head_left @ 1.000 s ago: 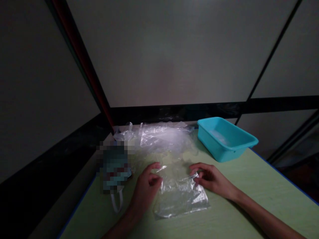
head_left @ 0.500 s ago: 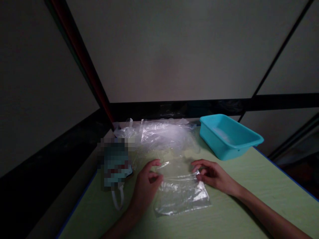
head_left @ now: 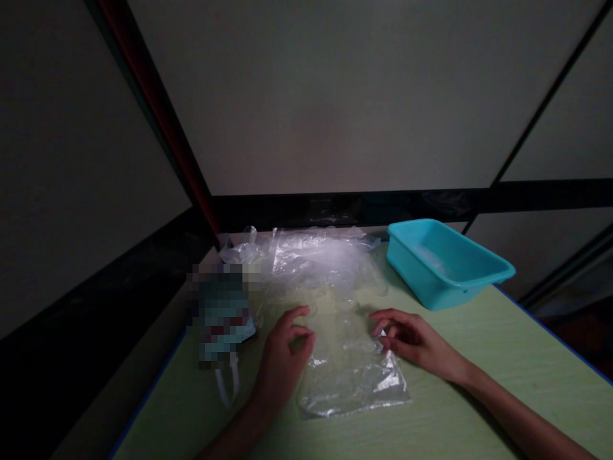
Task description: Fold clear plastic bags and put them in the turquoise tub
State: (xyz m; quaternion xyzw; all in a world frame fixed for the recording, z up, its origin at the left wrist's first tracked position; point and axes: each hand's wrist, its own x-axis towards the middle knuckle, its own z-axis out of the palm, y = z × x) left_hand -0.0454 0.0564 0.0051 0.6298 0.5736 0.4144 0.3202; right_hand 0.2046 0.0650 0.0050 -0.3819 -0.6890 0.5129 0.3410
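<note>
A clear plastic bag (head_left: 352, 380) lies flat on the green table (head_left: 460, 409) between my two hands. My left hand (head_left: 285, 358) is at the bag's left edge, thumb and fingers curved and apart, holding nothing. On the right edge of the bag rests my right hand (head_left: 409, 335), with its thumb near a fold of the film; whether the fingers pinch the film is hard to tell. Behind the hands, more clear plastic bags (head_left: 325, 255) are piled against the wall.
A turquoise basin (head_left: 447, 297) stands at the back right, with something pale inside. On the left lie a blurred-out item (head_left: 223, 313) and a white strap (head_left: 226, 383). A wall (head_left: 335, 115) rises behind the table.
The upper part of the bag now lies flatter, with its crosswise fold less visible. Both hands are in nearly the same place. The view has shifted slightly.
</note>
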